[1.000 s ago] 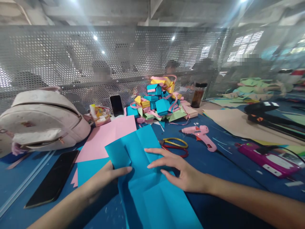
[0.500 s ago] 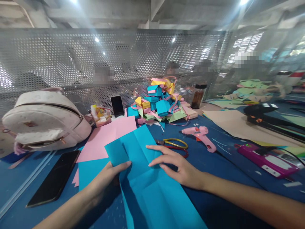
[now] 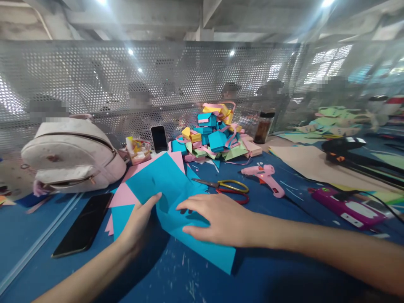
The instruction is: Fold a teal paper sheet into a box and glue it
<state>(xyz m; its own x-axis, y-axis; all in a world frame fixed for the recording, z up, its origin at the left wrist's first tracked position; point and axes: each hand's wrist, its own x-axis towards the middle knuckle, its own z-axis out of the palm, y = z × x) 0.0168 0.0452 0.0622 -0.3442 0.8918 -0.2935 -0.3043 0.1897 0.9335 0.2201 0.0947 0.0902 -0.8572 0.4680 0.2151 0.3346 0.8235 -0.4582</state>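
A creased sheet of blue paper [image 3: 176, 181] is tilted above the table in front of me. At its left edge my left hand [image 3: 140, 219] is closed, with the thumb on top and the fingers hidden beneath. My right hand [image 3: 217, 221] hovers over or touches the sheet's lower middle, its fingers apart and slightly curled; contact is unclear. Beyond the blue sheet's right side lie scissors [image 3: 232, 185] with one yellow and one red handle. Pink paper [image 3: 124, 195] and another blue sheet [image 3: 121, 216] lie to the left, partly under it.
A heap of small folded paper boxes [image 3: 217, 141] stands at the back. A pink glue gun [image 3: 267, 176], a purple power strip [image 3: 350, 208] and a black stapler [image 3: 347, 155] lie to the right. On the left are a white backpack [image 3: 75, 155] and a black phone [image 3: 83, 225].
The blue sheet has swung round and away from me, its near end lifting off the lower edge of view. My right hand has come lower and nearer, over its middle.
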